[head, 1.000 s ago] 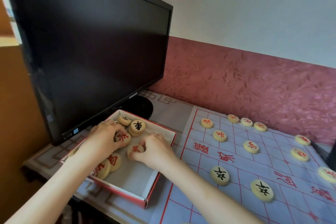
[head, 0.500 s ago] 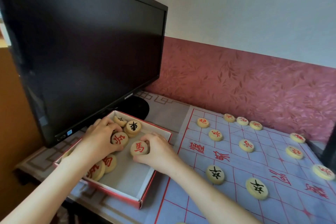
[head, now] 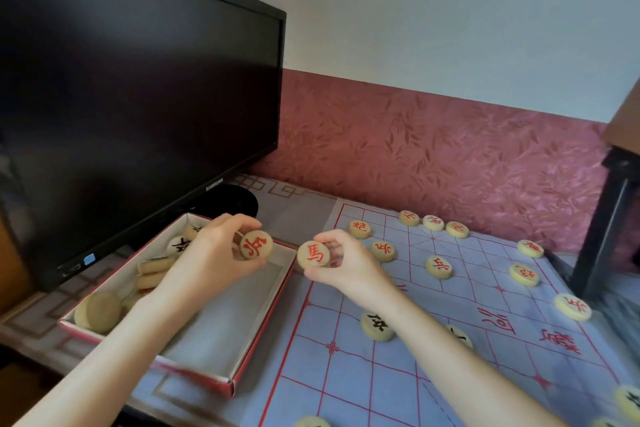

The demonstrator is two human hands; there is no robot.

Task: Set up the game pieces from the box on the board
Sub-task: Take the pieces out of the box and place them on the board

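left hand point(head: 214, 253) is pinching a soldier piece point(head: 256, 244) over the box point(head: 264, 321) rim; right hand point(head: 341, 262) is pinching a horse piece point(head: 313, 254) at the board point(head: 346, 374) edge.

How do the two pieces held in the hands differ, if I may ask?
The left piece, in the left hand, hangs over the box, its character tilted; the right piece, in the right hand, is past the box rim at the board edge, its 馬 upright. Both are pale round discs marked red.
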